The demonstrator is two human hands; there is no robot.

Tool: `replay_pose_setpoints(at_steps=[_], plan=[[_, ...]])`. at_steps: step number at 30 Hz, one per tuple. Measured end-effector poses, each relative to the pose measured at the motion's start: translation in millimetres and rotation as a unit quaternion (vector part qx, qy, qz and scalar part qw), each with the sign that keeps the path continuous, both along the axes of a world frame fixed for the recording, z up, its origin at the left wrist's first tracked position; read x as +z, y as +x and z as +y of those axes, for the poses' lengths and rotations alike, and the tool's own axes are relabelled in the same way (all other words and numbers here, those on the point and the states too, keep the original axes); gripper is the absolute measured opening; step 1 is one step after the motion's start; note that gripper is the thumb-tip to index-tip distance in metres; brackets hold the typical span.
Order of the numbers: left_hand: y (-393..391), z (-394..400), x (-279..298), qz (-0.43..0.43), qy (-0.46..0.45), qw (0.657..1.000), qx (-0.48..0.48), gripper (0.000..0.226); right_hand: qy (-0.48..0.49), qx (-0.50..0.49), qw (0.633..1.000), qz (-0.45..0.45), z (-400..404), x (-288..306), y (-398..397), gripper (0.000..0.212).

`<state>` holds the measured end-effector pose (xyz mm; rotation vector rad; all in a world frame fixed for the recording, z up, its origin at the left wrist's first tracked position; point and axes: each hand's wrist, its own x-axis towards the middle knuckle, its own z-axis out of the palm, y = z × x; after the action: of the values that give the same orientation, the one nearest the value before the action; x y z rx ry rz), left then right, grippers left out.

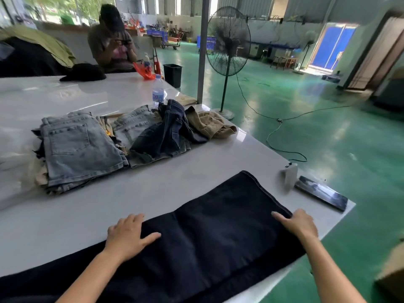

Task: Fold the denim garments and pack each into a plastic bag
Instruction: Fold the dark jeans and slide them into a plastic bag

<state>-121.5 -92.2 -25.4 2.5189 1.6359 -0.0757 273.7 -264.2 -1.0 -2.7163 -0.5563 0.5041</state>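
A single head-worn view looks forward and steeply down onto the white table from its near edge, close enough that both forearms enter from the bottom. Beyond the table's far side it takes in the standing fan and, perhaps through lens distortion, a curved hall floor.

We see matt, dark denim cloth on a glossy, smooth white desk, over a shiny green floor.
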Motion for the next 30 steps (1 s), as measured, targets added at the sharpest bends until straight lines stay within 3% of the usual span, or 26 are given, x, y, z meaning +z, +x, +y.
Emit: replay_pose_setpoints(at_steps=[3, 4, 8, 10, 13, 15, 17, 19, 22, 24, 26, 28, 30], plan=[[-15.8, -1.4, -19.3, -0.004, -0.034, 0.999, -0.015, 0.054, -0.022, 0.107, 0.994, 0.008, 24.0, 1.5, -3.3, 0.029], [-19.3, -2.1, -22.0, -0.024, -0.012, 1.0, -0.012, 0.044, -0.003, 0.129, 0.992, -0.009, 35.2, 3.7, -2.7, 0.028], [-14.2, 7.2, -12.8, -0.132, 0.183, 0.974, 0.008, 0.04, 0.155, 0.155, 0.968, -0.124, 90.4, 34.0, 5.4, 0.035], [-3.5, 11.5, 0.1, -0.151, 0.235, 0.96, 0.021, 0.048, 0.183, 0.151, 0.958, -0.161, 118.6, 48.0, 16.2, 0.031], [12.2, 5.8, 6.1, -0.183, 0.256, 0.949, 0.006, 0.059, 0.091, 0.159, 0.965, -0.187, 148.1, 47.9, 34.3, 0.033], [17.5, -11.2, -6.9, -0.184, 0.238, 0.95, -0.087, 0.048, -0.003, 0.158, 0.969, -0.191, 155.5, 35.3, 37.3, 0.038], [19.6, -30.3, -20.2, -0.146, 0.192, 0.958, -0.157, 0.046, -0.004, 0.127, 0.974, -0.187, 156.0, 16.6, 36.1, 0.037], [20.3, -42.1, -27.6, -0.135, 0.166, 0.96, -0.184, 0.052, 0.038, 0.082, 0.987, -0.132, 153.2, -2.2, 33.7, 0.035], [22.5, -44.7, -28.6, -0.127, 0.216, 0.943, -0.218, 0.051, 0.053, 0.052, 0.996, -0.058, 150.0, -21.7, 29.8, 0.047], [26.1, -43.2, -26.3, -0.12, 0.242, 0.937, -0.224, 0.04, 0.115, 0.004, 0.993, -0.03, 155.2, -24.2, 27.9, 0.052], [30.5, -45.3, -27.0, -0.11, 0.27, 0.93, -0.224, 0.012, 0.17, -0.036, 0.985, 0.008, 163.0, -22.3, 26.4, 0.054], [34.4, -46.2, -31.7, -0.107, 0.301, 0.924, -0.21, 0.025, 0.234, -0.103, 0.962, 0.093, 172.2, -22.0, 29.9, 0.059], [36.5, -45.9, -33.6, -0.133, 0.334, 0.917, -0.172, 0.031, 0.304, -0.19, 0.908, 0.215, 178.0, -21.7, 34.3, 0.05]])
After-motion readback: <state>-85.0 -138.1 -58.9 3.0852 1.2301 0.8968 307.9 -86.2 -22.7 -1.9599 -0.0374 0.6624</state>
